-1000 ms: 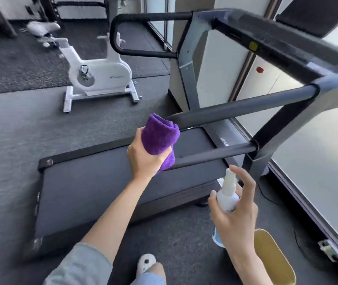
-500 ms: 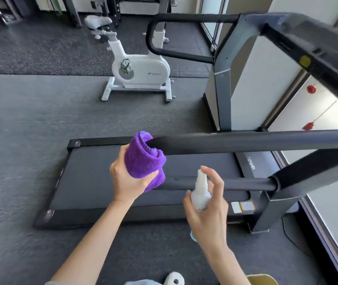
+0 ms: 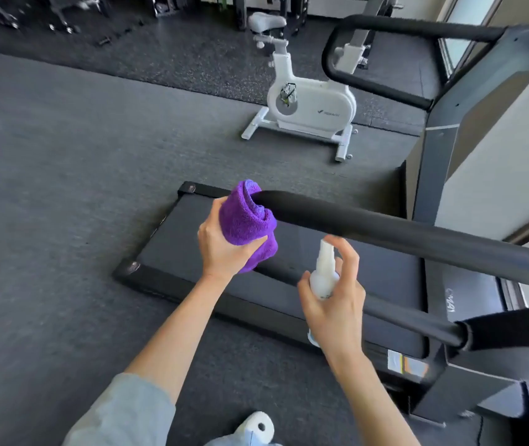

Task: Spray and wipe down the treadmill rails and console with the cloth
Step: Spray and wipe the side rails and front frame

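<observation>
Left hand [image 3: 224, 249], gripping the purple cloth [image 3: 246, 220], had slid to the rail [image 3: 401, 235] end, right hand [image 3: 334, 304] clutching the spray bottle [image 3: 323, 275], near rail nearly wiped.

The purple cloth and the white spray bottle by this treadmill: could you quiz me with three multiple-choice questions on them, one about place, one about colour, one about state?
1. Where is the purple terry cloth?
A. On the free end of the black padded treadmill rail
B. On the floor
C. On the white exercise bike

2. What colour is the small plastic spray bottle?
A. Purple
B. White
C. Black

3. What is the right hand doing?
A. Hanging empty
B. Resting on the rail
C. Holding the bottle, forefinger over its nozzle

Answers: 1 A, the left hand holds the cloth there; 2 B, its body is plainly white; 3 C, the fingers curl round it.
</observation>
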